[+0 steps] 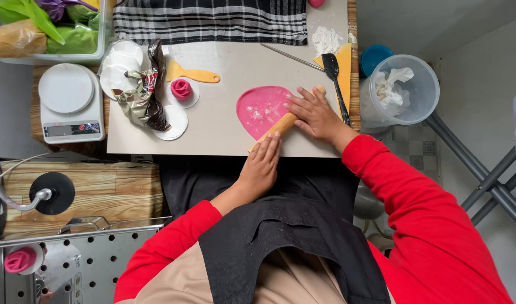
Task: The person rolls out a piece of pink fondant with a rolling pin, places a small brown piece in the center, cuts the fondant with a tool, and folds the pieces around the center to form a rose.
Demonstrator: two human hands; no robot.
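Grey board (224,132) — pink dough (261,107), rolling pin (283,122), checked cloth (210,19)

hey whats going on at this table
A person in red sleeves presses both hands flat on a wooden rolling pin, left hand near its lower end, right hand near the upper. The pin lies across a flattened sheet of pink dough on a grey board. A pink dough rose sits nearby.

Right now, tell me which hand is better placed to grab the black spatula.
Right hand. It rests on the rolling pin's far end, beside the black spatula. The left hand sits at the near end, farther away.
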